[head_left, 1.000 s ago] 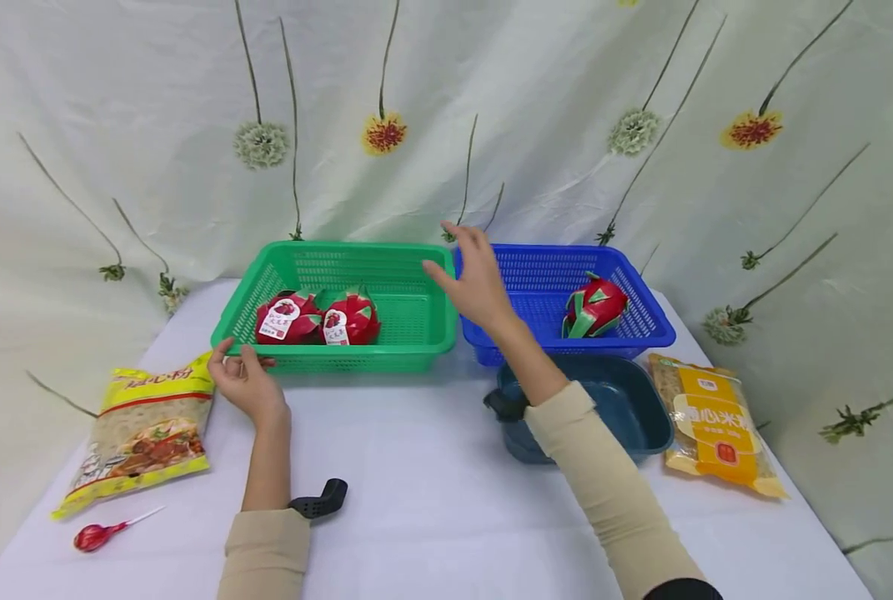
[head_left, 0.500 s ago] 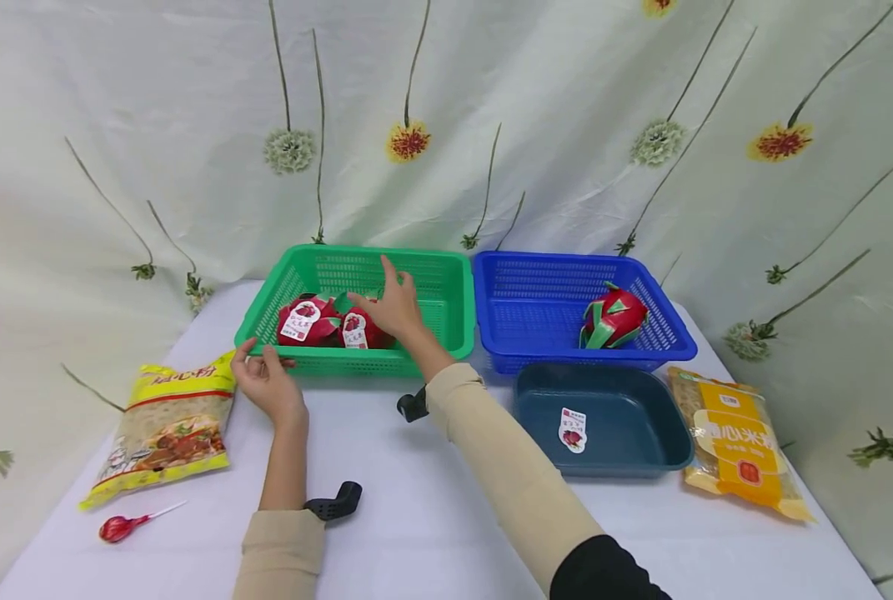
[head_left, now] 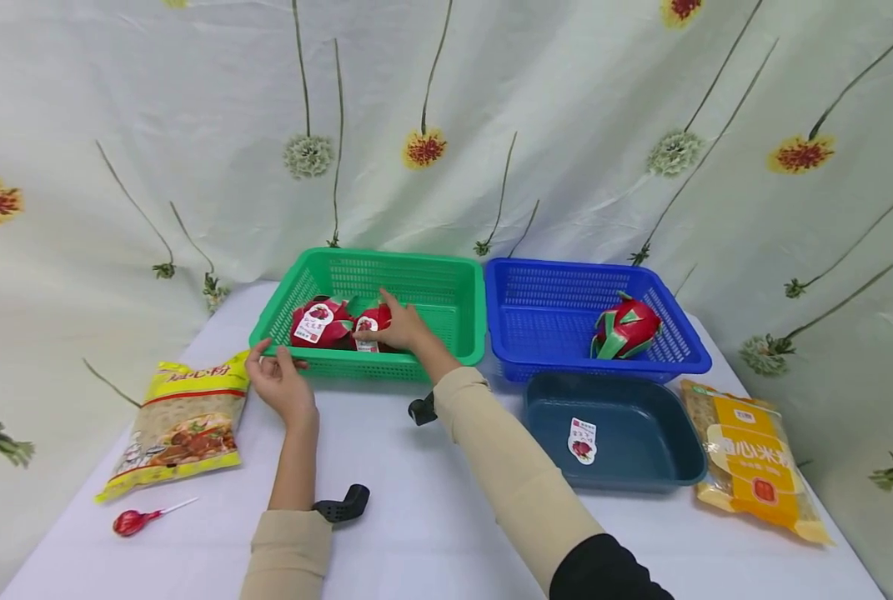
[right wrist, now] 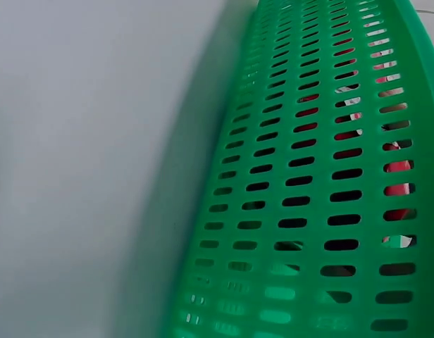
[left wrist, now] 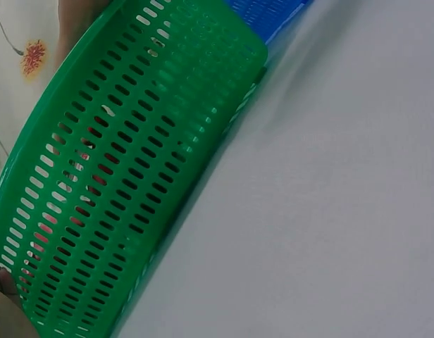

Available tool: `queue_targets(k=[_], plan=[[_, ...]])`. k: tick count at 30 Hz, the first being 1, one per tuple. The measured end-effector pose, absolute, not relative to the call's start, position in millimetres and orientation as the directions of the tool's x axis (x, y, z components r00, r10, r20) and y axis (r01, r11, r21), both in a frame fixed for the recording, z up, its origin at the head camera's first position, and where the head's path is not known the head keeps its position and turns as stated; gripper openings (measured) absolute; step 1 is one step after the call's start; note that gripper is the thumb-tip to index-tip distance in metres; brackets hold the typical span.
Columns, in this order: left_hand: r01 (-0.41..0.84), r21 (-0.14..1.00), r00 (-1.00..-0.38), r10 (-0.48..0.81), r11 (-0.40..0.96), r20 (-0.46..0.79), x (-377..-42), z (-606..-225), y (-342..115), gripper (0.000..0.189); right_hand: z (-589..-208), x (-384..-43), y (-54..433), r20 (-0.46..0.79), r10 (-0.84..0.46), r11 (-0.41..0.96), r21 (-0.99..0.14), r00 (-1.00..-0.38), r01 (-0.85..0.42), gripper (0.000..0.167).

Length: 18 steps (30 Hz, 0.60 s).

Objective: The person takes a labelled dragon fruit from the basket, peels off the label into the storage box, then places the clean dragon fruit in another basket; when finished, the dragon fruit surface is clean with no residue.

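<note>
A green basket (head_left: pixel 446 367) stands at the back left of the table, its slotted wall filling much of both wrist views. Inside it lie two red dragon fruits with white labels: a left dragon fruit (head_left: pixel 332 327) and, beside it, a right dragon fruit (head_left: pixel 377 317). My right hand (head_left: pixel 404 327) reaches over the front rim and grips the right dragon fruit, partly covering it. At the front left corner, my left hand (head_left: pixel 284 385) holds the basket's rim between thumb and fingers. Part of that hand shows at the lower left of the left wrist view.
A blue basket (head_left: pixel 544 329) with one dragon fruit (head_left: pixel 628 327) stands to the right. Before it sits a dark blue basin (head_left: pixel 634 442) with a label (head_left: pixel 582 442) inside. Food bags (head_left: pixel 191 421) (head_left: pixel 754 458) flank these containers; a lollipop (head_left: pixel 134 522) lies front left.
My right hand has swung left from between the two baskets and come down onto the right dragon fruit. My left hand stays at the green rim. The head view has shifted slightly.
</note>
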State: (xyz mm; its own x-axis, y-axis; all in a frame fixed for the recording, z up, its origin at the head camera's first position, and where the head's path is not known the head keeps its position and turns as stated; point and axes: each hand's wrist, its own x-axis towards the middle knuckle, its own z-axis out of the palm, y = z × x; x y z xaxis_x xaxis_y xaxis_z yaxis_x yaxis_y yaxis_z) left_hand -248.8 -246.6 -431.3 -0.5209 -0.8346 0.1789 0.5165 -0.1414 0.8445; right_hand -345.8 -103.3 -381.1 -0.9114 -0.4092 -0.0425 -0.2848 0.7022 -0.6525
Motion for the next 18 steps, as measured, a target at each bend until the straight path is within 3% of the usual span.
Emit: queue_targets(k=[10, 18], plan=[[0.525, 0.839, -0.54, -0.818, -0.143, 0.198, -249, -434, -242, 0.028, -384, -344, -93, -0.022, -0.404, 0.651, -0.709, -0.915, -0.27, 0.077], [0.545, 0.828, -0.523, -0.826, -0.136, 0.209, -246, -428, -243, 0.027, -365, -340, -78, 0.126, -0.326, 0.595, -0.743, -0.937, -0.307, 0.078]])
